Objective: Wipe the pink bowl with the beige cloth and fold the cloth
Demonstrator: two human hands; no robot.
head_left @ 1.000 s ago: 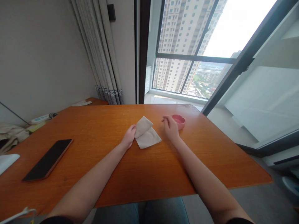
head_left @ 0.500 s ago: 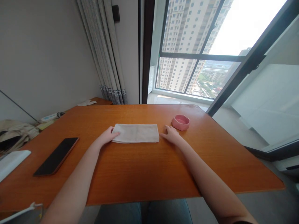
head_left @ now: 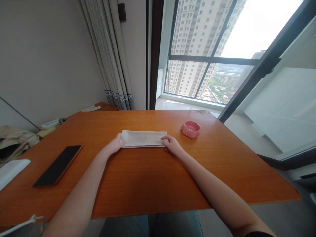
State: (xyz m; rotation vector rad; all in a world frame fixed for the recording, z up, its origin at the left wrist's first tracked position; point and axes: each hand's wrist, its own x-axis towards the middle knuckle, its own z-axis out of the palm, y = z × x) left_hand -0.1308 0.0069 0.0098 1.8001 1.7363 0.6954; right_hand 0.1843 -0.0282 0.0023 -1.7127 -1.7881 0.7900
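A white folded cloth lies as a long flat rectangle on the wooden table. At its left end my left hand grips the edge, thumb on top and the other fingers out of sight beneath or behind it. My right hand pinches the opposite end, with thumb and forefinger on the cloth near its right corner. The cloth's near edge looks slightly raised between the two hands.
A pink ashtray-like dish stands beyond my right hand. To the left lies a black phone, with a white object at the table's left side. A power strip and crumpled fabric sit farther left.
My right hand has moved left from beside the cloth onto its right end and closed there. The cloth's near edge has shifted slightly away from me; my left hand keeps hold.
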